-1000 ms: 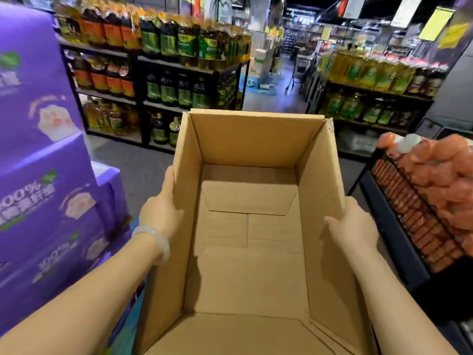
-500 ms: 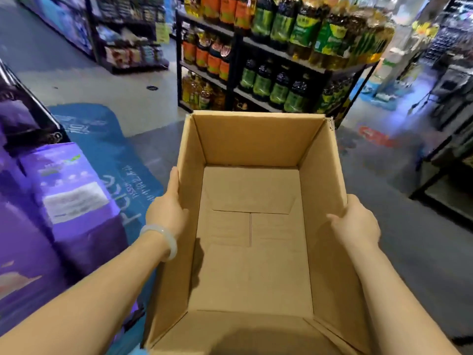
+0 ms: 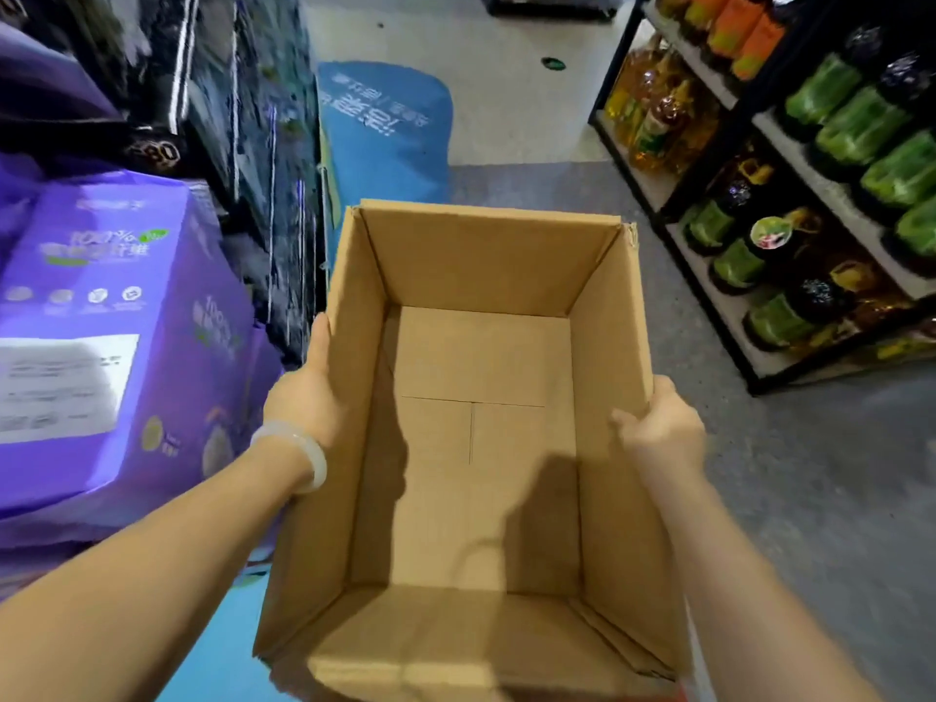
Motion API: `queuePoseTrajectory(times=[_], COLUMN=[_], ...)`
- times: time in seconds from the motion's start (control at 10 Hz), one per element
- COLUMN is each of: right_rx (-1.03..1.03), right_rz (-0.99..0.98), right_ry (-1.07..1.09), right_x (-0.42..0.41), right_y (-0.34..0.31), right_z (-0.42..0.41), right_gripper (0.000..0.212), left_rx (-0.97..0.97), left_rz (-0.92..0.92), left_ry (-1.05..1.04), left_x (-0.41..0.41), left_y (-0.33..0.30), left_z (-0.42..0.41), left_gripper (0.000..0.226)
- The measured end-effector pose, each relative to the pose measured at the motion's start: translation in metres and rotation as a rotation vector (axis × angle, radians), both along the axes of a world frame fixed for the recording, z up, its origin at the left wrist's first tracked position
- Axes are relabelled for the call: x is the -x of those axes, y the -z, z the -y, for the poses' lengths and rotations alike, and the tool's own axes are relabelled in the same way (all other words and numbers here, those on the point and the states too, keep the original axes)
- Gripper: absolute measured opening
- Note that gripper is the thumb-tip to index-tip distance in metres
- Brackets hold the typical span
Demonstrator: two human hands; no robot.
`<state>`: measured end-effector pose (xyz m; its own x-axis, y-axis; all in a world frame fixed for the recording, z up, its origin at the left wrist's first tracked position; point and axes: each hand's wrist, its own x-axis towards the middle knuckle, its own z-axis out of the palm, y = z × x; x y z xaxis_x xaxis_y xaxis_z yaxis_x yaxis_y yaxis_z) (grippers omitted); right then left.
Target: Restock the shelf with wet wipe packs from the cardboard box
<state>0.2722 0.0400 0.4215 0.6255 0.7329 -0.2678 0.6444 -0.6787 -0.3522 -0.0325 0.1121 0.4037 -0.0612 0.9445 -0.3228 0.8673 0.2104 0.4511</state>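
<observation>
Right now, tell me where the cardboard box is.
In the head view the empty cardboard box sits centre frame, held between the left hand and right hand, with purple packs left and the bottle shelf right.

A plain brown cardboard box is held upright above the floor, its top open toward the viewer and nothing inside — only its bare bottom flaps, meeting at a seam. The left hand lies against the box's left outer wall with fingers straight, while the right hand grips the box's right wall, thumb curled over the rim. Purple wipe packs are stacked just left of the box — print blurred.
</observation>
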Motion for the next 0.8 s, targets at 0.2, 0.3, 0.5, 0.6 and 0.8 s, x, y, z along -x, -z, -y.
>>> queuePoseTrajectory(times=[0.2,0.3,0.5,0.6,0.8], right_rx=[0.054,0.108,0.149,0.122,0.330], right_rz=[-0.007,-0.008,-0.037,-0.048,-0.402], right_ry=[-0.017,-0.040,-0.096,-0.117,-0.059], right_x=[0.005,0.003,-0.007,-0.010,-0.005], right_y=[0.074,0.122,0.206,0.244,0.298], right_z=[-0.055,-0.083,-0.117,-0.124,-0.140], right_gripper=[0.025,0.025,0.025,0.032,0.110], left_rx=[0.069,0.107,0.109,0.085,0.232], left_rz=[-0.055,-0.055,-0.023,0.006,-0.211], left_ry=[-0.071,-0.126,-0.236,-0.291,-0.179], left_x=[0.004,0.002,-0.001,-0.005,-0.013], left_y=[0.067,0.105,0.183,0.221,0.280], left_z=[-0.041,-0.056,-0.076,-0.080,-0.081], left_gripper=[0.086,0.085,0.087,0.079,0.115])
